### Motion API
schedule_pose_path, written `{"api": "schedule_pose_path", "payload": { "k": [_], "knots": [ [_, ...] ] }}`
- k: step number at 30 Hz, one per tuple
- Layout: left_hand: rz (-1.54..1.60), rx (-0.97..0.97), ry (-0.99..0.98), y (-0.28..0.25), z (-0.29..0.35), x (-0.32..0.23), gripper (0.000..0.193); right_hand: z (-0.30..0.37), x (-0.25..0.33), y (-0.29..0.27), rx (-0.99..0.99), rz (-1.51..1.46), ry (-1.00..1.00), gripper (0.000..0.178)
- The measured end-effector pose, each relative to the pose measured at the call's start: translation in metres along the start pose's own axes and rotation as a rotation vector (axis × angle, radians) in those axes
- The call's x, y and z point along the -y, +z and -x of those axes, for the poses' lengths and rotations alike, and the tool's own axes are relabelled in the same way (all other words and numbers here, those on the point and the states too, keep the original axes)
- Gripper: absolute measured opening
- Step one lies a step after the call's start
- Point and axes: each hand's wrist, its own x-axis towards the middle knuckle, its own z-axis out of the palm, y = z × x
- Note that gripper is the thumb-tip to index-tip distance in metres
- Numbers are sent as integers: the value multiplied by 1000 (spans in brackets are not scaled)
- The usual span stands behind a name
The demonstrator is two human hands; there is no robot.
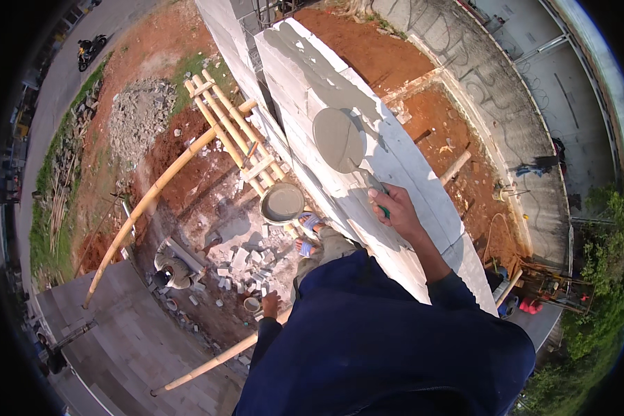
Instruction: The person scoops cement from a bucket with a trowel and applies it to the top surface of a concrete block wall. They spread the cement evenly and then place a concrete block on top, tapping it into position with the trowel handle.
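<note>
My right hand (399,210) is closed around the green handle of a trowel (338,141). Its broad, rounded blade is coated with grey mortar and lies over the top of a pale block wall (298,90). Wet mortar (326,66) is spread along the wall top beyond the blade. My left hand (270,304) hangs low beside a bamboo pole (284,316); its fingers are too small and shaded to make out. A round bucket (283,202) of grey mortar stands on the scaffold, just ahead of my feet.
Bamboo scaffold poles (211,104) run along the wall's left side, high above the ground. Below, a person (173,270) bends near scattered broken blocks (241,260). A rubble heap (142,114) lies farther left. Right of the wall is red soil (430,139) bounded by a curved concrete wall (534,132).
</note>
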Motion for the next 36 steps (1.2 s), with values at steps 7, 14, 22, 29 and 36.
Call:
{"api": "schedule_pose_path", "payload": {
  "k": [7,14,22,29,36],
  "knots": [
    [-394,38,310,-7,-36,-5,20,7,-6,-63,-411,764,-94,48],
    [-273,-26,164,34,-15,-110,29,-48,3,-57,-460,889,-152,47],
    [-198,-56,309,38,7,-124,50,-55,10,-55,-583,997,-176,38],
    [-1041,-30,646,-11,-20,-30,33,-40,2,-60,-645,1019,-158,34],
    [-1528,-105,865,-5,-43,18,27,-62,11,-52,-580,1098,-349,32]
  ]
}}
